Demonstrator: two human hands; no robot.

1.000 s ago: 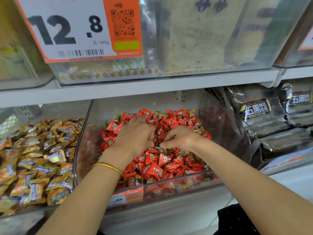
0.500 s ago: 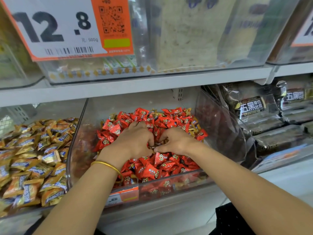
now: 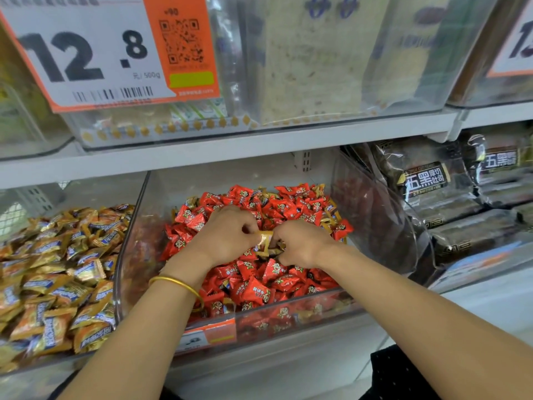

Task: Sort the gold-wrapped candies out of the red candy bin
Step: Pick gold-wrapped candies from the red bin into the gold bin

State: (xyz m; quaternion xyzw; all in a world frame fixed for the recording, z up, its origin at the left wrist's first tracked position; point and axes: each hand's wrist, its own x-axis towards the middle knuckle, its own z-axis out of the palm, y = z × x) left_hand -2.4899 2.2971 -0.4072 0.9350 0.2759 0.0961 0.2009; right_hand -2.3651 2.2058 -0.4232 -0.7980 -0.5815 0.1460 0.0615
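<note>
Pinching one gold-wrapped candy (image 3: pixel 265 239) with the curled fingertips of the left hand (image 3: pixel 227 241), just above the heap of red candies (image 3: pixel 253 290) at the middle of the red candy bin (image 3: pixel 135 241); gripping its lower end with the right hand (image 3: pixel 302 245), likewise curled, close beside the left; reaching in over the bin's front wall with both forearms

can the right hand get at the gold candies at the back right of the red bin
Probably yes: the right hand is inside the red candy bin, close to those gold candies, which lie uncovered atop the pile. Its fingers grip a gold wrapper, though, so it may need emptying first.
</note>
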